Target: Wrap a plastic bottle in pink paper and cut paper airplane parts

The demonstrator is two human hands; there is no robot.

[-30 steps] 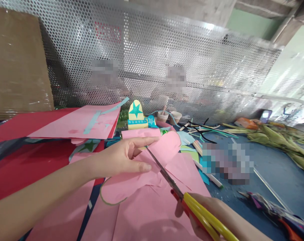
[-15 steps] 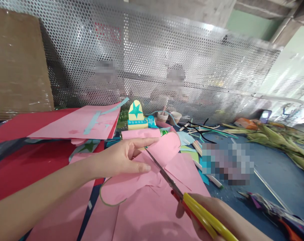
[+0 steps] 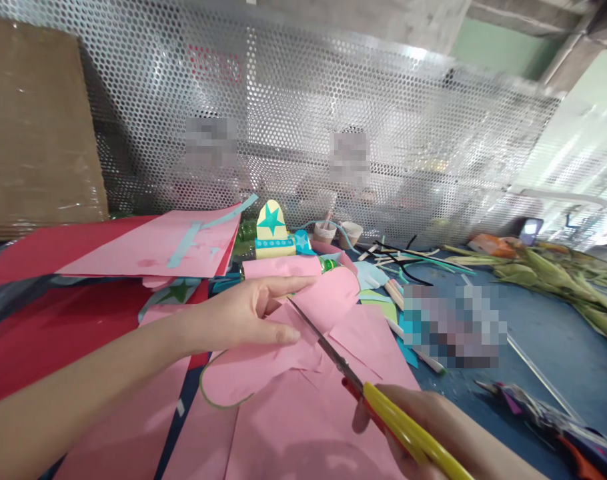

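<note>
My left hand (image 3: 263,310) is closed on a pink paper cutout (image 3: 243,377), with the thumb on top and the fingers at its far side. The cutout has rounded ends, and a dark green line runs along its near left edge. My right hand (image 3: 408,413) grips scissors (image 3: 341,363) with yellow and red handles. Their blades point away and to the left, lying across the pink paper close to my left thumb and fingertips. Whether the blades are slightly parted is hard to see. Larger pink sheets (image 3: 303,440) lie underneath.
Red sheets (image 3: 83,327) and a stack with pink paper on top (image 3: 158,243) lie left. Behind stand a yellow paper piece with a teal star (image 3: 272,223) and small cups (image 3: 351,232). Pliers (image 3: 533,413), husks (image 3: 543,273) and a clear stick (image 3: 538,377) are right. Perforated metal (image 3: 293,100) rises behind.
The scissor handles have come closer together, and the blades look more closed. The far rounded end of the pink cutout has dipped slightly. My left hand has hardly moved.
</note>
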